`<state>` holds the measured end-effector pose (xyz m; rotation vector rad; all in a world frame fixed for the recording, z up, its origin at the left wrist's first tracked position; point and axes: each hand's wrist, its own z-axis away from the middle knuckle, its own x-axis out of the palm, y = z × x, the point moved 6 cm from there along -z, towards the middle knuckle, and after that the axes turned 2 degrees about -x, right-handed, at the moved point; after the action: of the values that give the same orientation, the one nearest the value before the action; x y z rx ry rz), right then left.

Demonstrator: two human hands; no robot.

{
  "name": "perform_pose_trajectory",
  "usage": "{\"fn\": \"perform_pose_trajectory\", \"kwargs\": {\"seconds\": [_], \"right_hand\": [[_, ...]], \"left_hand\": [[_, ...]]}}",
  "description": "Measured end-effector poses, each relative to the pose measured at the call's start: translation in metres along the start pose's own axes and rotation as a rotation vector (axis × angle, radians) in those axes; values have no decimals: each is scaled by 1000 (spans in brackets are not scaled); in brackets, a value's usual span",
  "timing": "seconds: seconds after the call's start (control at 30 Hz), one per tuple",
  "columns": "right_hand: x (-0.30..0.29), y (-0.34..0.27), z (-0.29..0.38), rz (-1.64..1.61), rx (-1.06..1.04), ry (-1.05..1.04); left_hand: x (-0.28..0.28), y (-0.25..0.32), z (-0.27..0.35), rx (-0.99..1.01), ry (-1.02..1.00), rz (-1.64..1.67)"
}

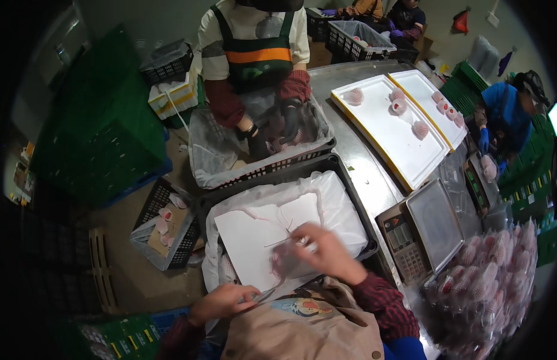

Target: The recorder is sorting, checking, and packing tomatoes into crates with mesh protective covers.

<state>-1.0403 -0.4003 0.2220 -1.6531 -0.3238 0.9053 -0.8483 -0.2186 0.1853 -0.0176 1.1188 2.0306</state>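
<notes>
A white sheet (260, 225) lies on the plastic liner of a black crate (366, 225) before me. Thin pinkish strands (285, 220) are spread over the sheet. My right hand (325, 252) is bent above the sheet's right part, its fingers blurred around thin strands. My left hand (226, 301) is closed around a slim metallic tool (260, 297), whose kind is unclear, near the sheet's lower edge. Reddish strands hang below my right fingers. At the crate's left side, a pink foam net (227, 270) shows under the liner.
Across from me a co-worker's gloved hands (278, 130) reach into a lined crate (325, 146). To the right stand white foam trays (382, 130) with netted fruit, a weighing scale (433, 225) and stacked clear packs (485, 279). A small black crate (152, 202) stands at left.
</notes>
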Motion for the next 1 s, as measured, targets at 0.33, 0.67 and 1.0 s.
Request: {"fn": "perform_pose_trajectory", "kwargs": {"seconds": [0.33,0.67,1.0], "right_hand": [[18,79,45,757,237,-406],[-107,137,139,779,353,450],[-140,191,155,474,558,741]], "left_hand": [[23,-122,66,-545,538,-182],[49,-162,12,-532,601,-137],[18,-205,1,-367,672,-237]]}}
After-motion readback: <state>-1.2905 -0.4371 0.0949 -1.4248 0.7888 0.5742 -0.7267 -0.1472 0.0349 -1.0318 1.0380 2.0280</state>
